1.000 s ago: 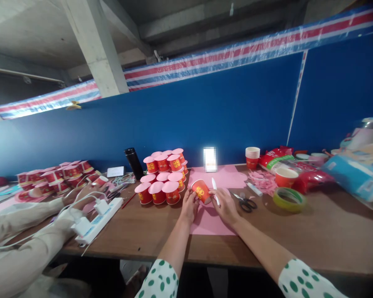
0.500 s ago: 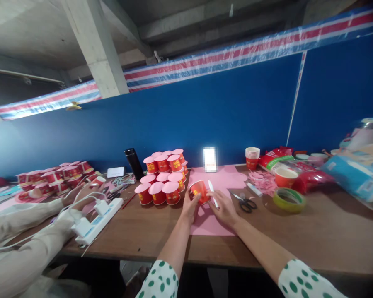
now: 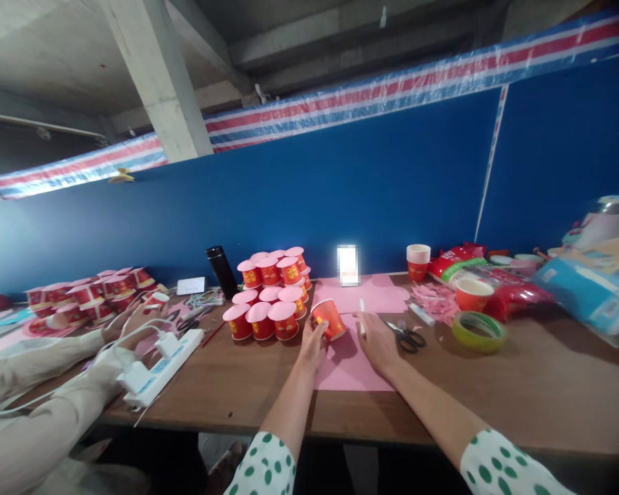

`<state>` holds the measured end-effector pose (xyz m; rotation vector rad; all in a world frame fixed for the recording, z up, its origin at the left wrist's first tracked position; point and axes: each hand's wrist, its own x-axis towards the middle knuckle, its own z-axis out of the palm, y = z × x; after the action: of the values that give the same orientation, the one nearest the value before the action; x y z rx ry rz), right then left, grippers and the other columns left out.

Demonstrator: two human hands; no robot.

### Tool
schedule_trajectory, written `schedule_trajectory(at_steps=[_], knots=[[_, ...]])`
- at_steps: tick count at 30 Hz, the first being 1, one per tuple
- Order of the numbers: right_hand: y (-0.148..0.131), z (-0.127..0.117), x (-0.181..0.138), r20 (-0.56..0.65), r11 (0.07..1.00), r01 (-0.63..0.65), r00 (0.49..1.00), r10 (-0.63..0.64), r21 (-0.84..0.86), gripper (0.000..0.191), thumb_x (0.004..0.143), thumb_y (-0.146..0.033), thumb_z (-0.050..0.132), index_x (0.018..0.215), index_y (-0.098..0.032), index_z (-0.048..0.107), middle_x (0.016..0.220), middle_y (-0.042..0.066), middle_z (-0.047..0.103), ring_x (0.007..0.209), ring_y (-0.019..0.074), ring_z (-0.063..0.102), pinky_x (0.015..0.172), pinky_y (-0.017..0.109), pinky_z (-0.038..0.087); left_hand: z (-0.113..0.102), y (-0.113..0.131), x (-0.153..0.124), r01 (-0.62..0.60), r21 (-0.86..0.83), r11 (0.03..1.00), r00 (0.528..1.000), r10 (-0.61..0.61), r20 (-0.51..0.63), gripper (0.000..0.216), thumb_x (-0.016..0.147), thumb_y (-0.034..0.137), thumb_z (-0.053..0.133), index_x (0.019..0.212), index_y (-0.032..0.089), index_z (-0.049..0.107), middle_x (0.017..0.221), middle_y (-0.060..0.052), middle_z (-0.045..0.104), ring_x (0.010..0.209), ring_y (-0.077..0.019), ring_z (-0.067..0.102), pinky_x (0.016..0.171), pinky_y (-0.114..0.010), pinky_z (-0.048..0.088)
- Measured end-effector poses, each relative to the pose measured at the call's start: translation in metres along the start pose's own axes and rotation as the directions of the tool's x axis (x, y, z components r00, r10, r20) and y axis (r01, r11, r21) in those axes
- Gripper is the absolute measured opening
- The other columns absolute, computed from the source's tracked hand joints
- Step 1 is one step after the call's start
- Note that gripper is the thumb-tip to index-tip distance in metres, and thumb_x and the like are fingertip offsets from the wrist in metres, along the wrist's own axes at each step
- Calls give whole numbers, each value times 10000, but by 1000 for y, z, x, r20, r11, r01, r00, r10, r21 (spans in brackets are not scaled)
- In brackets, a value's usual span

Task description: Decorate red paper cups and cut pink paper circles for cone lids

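Note:
My left hand is closed around a red paper cup with yellow print, tilted above the pink paper sheet. Apart from the cup, to its right, my right hand is closed on a slim white pen, which stands nearly upright between the fingers; its lower part is partly hidden. Black-handled scissors lie just right of that hand. Left of my left hand, red cups with pink paper discs on top stand stacked in rows.
A green-yellow tape roll, a loose cup, a cup stack and pink paper scraps lie at right. At left are a black flask, a white power strip and a co-worker's hands holding a cup.
My right hand has come away from the cup, moving slightly right with the pen. My left hand keeps hold of the cup, which has turned a little.

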<state>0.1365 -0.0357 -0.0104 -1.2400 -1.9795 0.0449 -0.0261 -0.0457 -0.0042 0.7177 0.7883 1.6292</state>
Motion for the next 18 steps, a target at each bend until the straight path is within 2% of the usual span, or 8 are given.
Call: schedule_trajectory(at_steps=[3, 6, 12, 18], knots=[[1, 1, -1, 156, 999, 29, 988, -22, -46, 253, 817, -148, 512, 1037, -199, 627, 957, 88, 667, 965, 222, 587, 809, 303, 438, 0, 2, -2, 17, 28, 999, 1000, -17, 18, 579, 580, 287, 789, 1079, 210, 506, 850, -12, 626, 656, -123, 610, 611, -256, 468], [1, 2, -2, 245, 996, 41, 969, -22, -74, 287, 812, -144, 516, 1073, -208, 617, 955, 79, 664, 915, 205, 593, 772, 284, 428, 0, 2, -2, 13, 28, 1000, 1000, -13, 22, 600, 568, 292, 796, 1087, 214, 503, 860, -12, 633, 684, -126, 618, 645, -259, 474], [0, 0, -2, 293, 994, 42, 956, -11, -99, 301, 842, -159, 484, 1121, -206, 586, 1034, 91, 642, 971, 211, 572, 813, 296, 413, -1, 1, -2, 25, 37, 999, 999, -26, 34, 613, 573, 302, 796, 1106, 218, 506, 880, -24, 646, 688, -130, 626, 651, -261, 475], [0, 0, -2, 302, 994, 51, 953, -18, -101, 333, 832, -143, 485, 1146, -205, 577, 1025, 92, 639, 962, 212, 570, 814, 296, 410, 2, 5, -4, 42, 53, 998, 999, -43, 16, 681, 570, 300, 801, 1156, 214, 466, 875, -30, 652, 688, -140, 633, 657, -271, 484]])
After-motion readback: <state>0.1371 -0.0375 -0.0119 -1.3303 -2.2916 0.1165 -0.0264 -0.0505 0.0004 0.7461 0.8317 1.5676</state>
